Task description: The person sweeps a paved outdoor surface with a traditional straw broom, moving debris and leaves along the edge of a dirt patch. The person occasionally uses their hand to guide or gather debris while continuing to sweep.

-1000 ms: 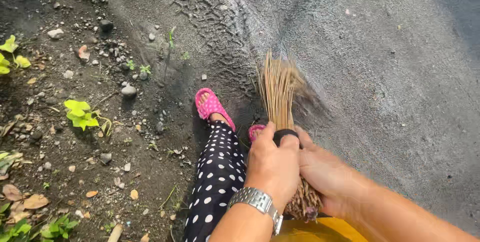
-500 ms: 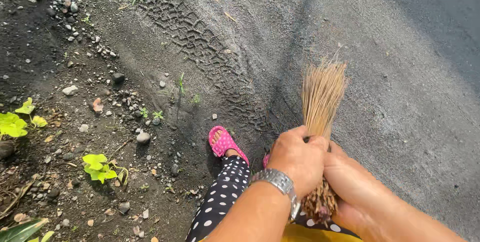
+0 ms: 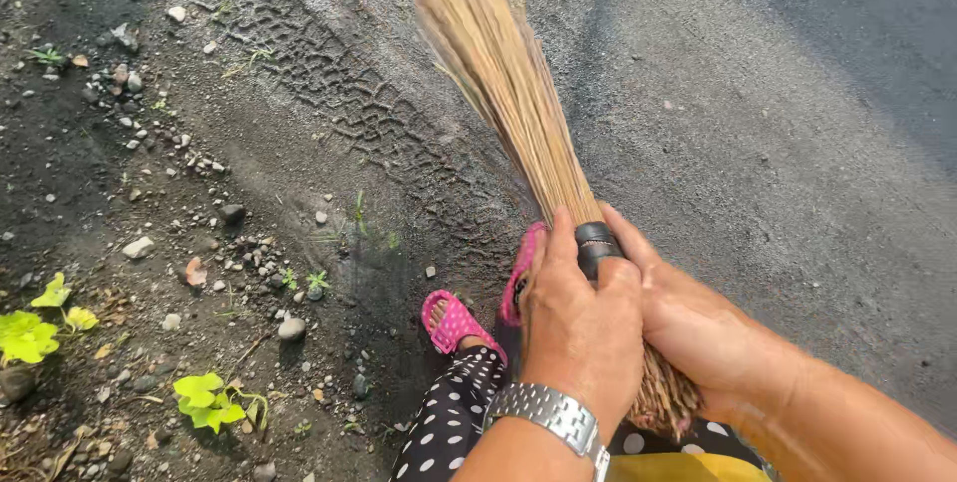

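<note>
A stick broom (image 3: 498,73) of thin tan fibres, bound by a black band (image 3: 596,244), stretches up and away over the road. My left hand (image 3: 578,327), with a metal watch (image 3: 546,412) at the wrist, grips the bundle at the band. My right hand (image 3: 698,327) wraps the bundle from the right, just below the band. The frayed butt end (image 3: 663,402) sticks out beneath my hands. The bristle tips run past the top edge of the view.
My feet in pink sandals (image 3: 454,322) stand at the road's edge, with polka-dot trousers (image 3: 449,422) above them. Tyre tracks (image 3: 329,83) mark the grit. Small stones (image 3: 291,327) and green seedlings (image 3: 204,397) lie in dark soil on the left. Grey asphalt (image 3: 797,143) fills the right.
The broom has swung from pointing down near my feet to reaching far forward and up. Both hands kept their grip and moved right in the view.
</note>
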